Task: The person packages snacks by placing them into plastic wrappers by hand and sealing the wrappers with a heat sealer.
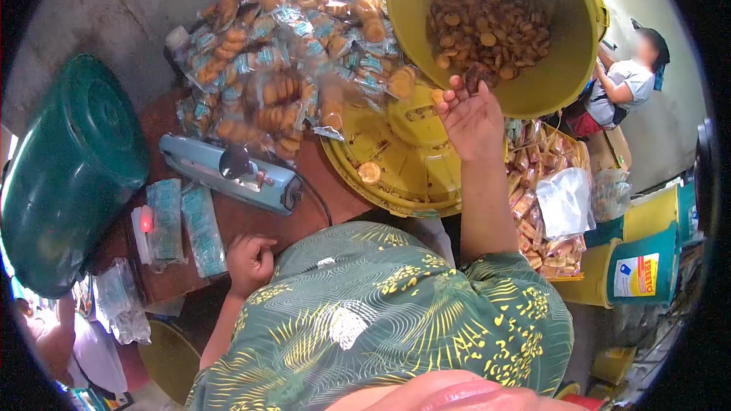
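My right hand (470,118) is at the near rim of a tilted yellow bucket (411,7), palm up, fingers apart and slightly bent. Inside the bucket lie many small round brown biscuits (491,27). A dark brown piece (478,74) shows just behind my fingertips; I cannot tell whether they touch it. Below the bucket, a yellow lid (403,160) with crumbs carries one pale round biscuit (369,173). My left hand (251,260) rests loosely curled at the table's near edge, nothing visible in it. Close to it are flat printed plastic packets (203,221) and a blue heat sealer (228,171).
Filled biscuit bags (289,53) are heaped at the back. A green lidded barrel (76,175) stands at left. On the right are a crate of small wrapped packs (533,221) and stacked buckets (643,259). Another person (628,84) works at far right; another person's arm (62,335) shows lower left.
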{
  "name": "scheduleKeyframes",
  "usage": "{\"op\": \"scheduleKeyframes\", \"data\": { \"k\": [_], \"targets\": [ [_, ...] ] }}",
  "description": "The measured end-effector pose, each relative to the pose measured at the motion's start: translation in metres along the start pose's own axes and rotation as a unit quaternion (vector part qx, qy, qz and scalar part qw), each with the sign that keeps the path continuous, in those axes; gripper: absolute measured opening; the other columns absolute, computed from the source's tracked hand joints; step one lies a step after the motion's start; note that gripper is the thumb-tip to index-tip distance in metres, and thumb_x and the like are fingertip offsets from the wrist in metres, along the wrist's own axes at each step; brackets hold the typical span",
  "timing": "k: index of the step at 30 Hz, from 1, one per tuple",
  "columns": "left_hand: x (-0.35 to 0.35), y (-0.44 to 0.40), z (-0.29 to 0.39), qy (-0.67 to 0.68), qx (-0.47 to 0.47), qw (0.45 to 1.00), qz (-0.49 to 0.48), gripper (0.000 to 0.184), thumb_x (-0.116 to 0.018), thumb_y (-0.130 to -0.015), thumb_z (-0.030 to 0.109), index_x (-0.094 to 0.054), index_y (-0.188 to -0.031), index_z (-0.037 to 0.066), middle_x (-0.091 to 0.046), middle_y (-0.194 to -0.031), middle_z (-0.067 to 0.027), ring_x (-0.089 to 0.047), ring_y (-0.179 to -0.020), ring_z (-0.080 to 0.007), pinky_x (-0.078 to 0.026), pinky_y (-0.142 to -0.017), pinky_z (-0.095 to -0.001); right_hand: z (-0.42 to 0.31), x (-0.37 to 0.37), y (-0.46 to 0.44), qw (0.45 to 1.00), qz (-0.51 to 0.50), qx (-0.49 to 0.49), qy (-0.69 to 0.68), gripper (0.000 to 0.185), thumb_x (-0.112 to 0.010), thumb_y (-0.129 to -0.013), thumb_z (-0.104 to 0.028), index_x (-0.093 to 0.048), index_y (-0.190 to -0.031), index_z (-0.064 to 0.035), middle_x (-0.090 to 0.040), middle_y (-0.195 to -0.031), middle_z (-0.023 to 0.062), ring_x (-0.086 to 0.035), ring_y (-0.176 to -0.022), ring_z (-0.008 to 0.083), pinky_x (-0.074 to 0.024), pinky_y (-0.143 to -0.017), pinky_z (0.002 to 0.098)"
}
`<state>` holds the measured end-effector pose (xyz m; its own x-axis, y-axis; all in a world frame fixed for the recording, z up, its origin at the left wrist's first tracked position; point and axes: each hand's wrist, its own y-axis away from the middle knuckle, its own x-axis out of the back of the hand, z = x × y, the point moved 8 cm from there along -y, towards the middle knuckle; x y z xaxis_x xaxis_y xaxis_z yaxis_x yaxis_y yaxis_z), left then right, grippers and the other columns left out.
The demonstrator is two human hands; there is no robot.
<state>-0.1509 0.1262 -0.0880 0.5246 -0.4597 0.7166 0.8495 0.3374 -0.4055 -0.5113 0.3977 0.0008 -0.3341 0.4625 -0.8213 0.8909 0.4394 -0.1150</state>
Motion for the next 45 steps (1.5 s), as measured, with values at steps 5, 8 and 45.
{"op": "scheduleKeyframes", "data": {
  "k": [5, 8, 45],
  "targets": [
    [0.0, 0.0, 0.0, -0.013, 0.008, 1.0, -0.007, 0.013, -0.061, -0.074, 0.002, -0.069, -0.083, 0.008, -0.067, -0.08, -0.012, -0.062, -0.076, -0.0326, -0.048, -0.07, -0.0416, 0.001, 0.013, -0.007, 0.999, -0.03, 0.012, 0.022, 0.023, -0.058, -0.097, -0.019, -0.056, -0.117, -0.0087, -0.065, -0.099, 0.0076, -0.062, -0.08, 0.0193, -0.0526, -0.069, 0.0327],
    [0.0, -0.004, 0.003, -0.003, 0.014, 1.0, -0.008, 0.013, -0.061, -0.075, 0.003, -0.07, -0.083, 0.008, -0.067, -0.08, -0.0124, -0.062, -0.076, -0.0328, -0.048, -0.07, -0.042, 0.001, 0.013, -0.005, 0.982, -0.021, 0.05, 0.183, 0.026, -0.061, -0.095, -0.012, -0.054, -0.12, -0.0094, -0.065, -0.101, 0.0075, -0.063, -0.084, 0.0177, -0.0537, -0.07, 0.0307],
    [-0.119, -0.095, 0.074, 0.109, -0.21, 0.968, -0.089, 0.032, -0.072, -0.084, 0.029, -0.07, -0.111, 0.013, -0.064, -0.113, -0.0066, -0.059, -0.106, -0.0301, -0.047, -0.092, -0.0425, 0.087, 0.059, -0.03, 0.654, -0.114, 0.026, 0.747, 0.034, -0.08, -0.083, -0.018, -0.061, -0.104, -0.0004, -0.07, -0.096, 0.0133, -0.068, -0.086, 0.023, -0.0529, -0.081, 0.0336]
  ]
}}
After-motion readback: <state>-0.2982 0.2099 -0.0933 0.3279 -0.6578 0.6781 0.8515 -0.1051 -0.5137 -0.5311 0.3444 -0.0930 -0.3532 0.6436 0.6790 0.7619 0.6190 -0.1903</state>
